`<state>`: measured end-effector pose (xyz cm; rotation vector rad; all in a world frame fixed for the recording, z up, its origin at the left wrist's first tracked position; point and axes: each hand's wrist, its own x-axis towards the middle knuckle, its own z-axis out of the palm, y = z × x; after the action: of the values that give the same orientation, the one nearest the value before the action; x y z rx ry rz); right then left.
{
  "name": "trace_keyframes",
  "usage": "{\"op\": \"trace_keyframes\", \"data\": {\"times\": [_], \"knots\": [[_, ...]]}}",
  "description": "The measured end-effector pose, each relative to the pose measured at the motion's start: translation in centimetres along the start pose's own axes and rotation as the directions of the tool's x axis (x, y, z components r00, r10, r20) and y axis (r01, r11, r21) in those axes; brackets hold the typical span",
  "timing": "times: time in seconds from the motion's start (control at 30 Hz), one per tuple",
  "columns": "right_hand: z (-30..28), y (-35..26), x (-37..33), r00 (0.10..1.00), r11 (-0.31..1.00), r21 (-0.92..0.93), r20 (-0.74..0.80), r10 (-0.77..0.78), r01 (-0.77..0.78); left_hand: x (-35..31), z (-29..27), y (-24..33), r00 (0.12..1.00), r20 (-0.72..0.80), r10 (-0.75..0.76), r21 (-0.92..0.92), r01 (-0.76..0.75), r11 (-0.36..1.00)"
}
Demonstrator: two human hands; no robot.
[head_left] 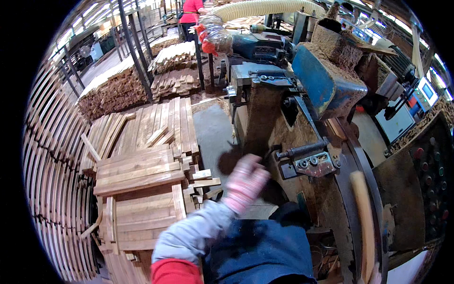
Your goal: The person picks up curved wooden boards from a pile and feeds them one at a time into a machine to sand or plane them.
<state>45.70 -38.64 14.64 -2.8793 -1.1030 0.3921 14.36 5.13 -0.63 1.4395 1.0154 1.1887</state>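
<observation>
L hand point(247, 183) half-curled btwn wood stack point(137, 173) edge & machine point(265, 113); R hand point(376, 277) by wood strip point(363, 222), grip unclear.

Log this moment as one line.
left hand: no object visible | right hand: by strip, grip unclear | strip: along machine | boards: stacked left

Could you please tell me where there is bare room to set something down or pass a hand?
Bare floor lies between the plank stack and the machine, beyond the left hand. It is crowded at the stack's right edge, where short pieces jut out, and on the machine's right, where a plank runs along the curved rail.
</observation>
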Motion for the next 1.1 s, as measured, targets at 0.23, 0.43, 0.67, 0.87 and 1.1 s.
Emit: {"op": "trace_keyframes", "data": {"times": [0.23,0.43,0.67,0.87,1.1], "knots": [[4.5,3.0,4.5,0.890,0.966,0.181,-0.447,-0.088,0.187,9.5,-29.1,-10.4,0.920,-0.389,0.050,0.900,0.368,0.235],[5.5,-3.9,20.6,0.705,0.891,0.257,-0.703,-0.093,0.373,11.2,-39.6,-12.3,0.790,-0.557,-0.255,0.829,0.514,-0.219],[4.0,-17.4,29.9,0.595,0.755,0.152,-0.720,-0.357,0.638,11.9,-40.8,-9.6,0.779,-0.375,-0.503,0.923,0.362,-0.128],[6.8,-16.4,25.3,0.669,0.651,0.306,-0.606,-0.429,0.695,9.4,-35.8,-5.3,0.601,-0.189,-0.777,0.968,0.249,-0.042],[4.4,0.0,5.5,0.855,0.880,-0.242,-0.235,-0.461,0.408,4.3,-33.9,-3.2,0.721,-0.092,-0.687,0.970,0.221,0.101]]}}
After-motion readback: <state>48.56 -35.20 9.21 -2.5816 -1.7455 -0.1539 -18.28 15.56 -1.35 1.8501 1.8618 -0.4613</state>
